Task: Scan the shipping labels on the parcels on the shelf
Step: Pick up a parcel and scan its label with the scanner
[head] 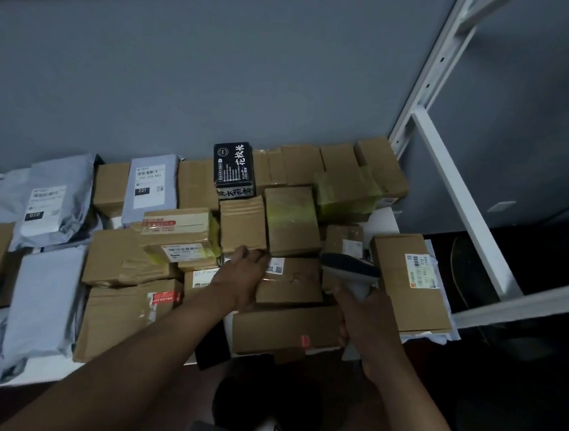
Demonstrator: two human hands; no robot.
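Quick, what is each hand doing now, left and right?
Left hand: gripping a small cardboard box at its near edge.
Right hand: holding the barcode scanner.

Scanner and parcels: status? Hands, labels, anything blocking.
Right hand grips scanner, aimed at the pile. Left hand grips the edge of a small brown box. Box label beside it partly covered by left hand.
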